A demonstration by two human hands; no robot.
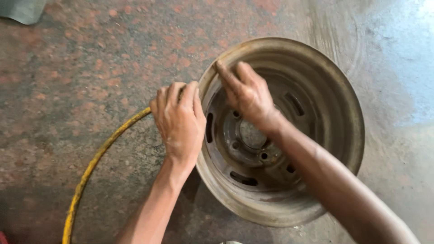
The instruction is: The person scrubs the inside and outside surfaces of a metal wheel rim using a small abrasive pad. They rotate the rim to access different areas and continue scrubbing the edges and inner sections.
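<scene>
A rusty steel wheel rim (316,108) is lying on the stained concrete floor (81,72), its open side facing up and its dished centre with bolt holes and slots showing. The left hand (180,119) is sitting at the rim's left edge, fingers curled closed over the end of a yellow hose (97,158), which is curving away across the floor toward the lower left corner; the hose's tip is hidden under the fingers, so whether it is touching the rim cannot be told. The right hand (246,92) is reaching in from the lower right, its forearm crossing over the rim's bowl, and is resting with fingers together and nearly flat, fingertips pressing on the upper left part of the rim's lip, holding nothing. The two hands are lying just beside each other, with the rim's edge between them. A grey-green object (22,9) is showing in the top left corner, well apart from the rim.
</scene>
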